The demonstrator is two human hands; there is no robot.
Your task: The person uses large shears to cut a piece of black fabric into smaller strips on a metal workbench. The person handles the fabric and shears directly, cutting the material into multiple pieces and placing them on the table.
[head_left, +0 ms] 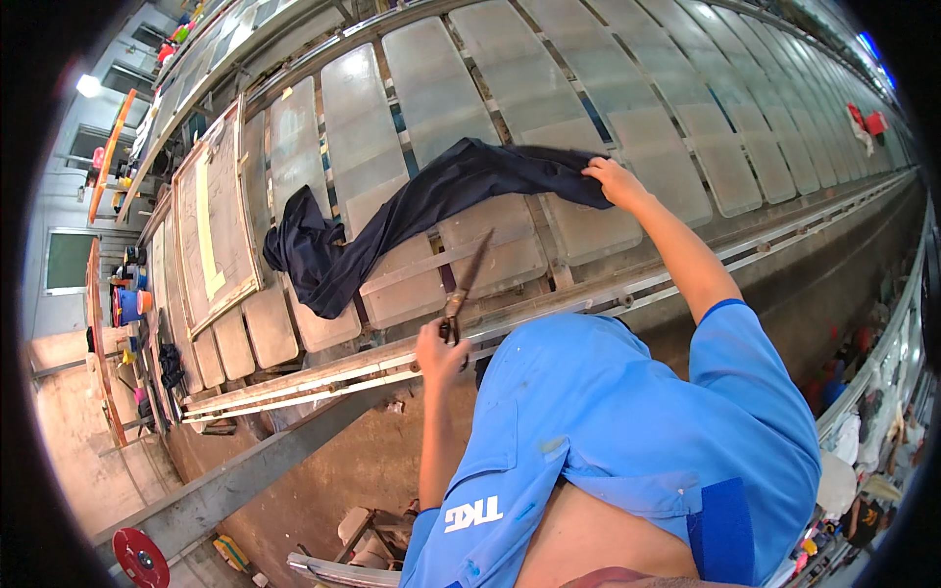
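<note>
A long piece of dark navy cloth (431, 201) lies across the row of pale flat panels (431, 88). Its left part is bunched up in folds, and the rest stretches toward the right. My right hand (618, 183) is closed on the cloth's right end, with the arm reaching out over the panels. In my left hand (437, 355) I hold a pair of dark scissors (470, 274) by the handles. The blades point up and slightly right, apart from the cloth and on its near side.
A wooden-framed screen (211, 216) with a yellow strip rests on the panels at the left. Metal rails (706, 265) run along the table's near edge. A grey beam (245, 470) crosses below. Red cloth (866, 122) hangs at the far right. Blue and orange containers (129, 306) stand at the left.
</note>
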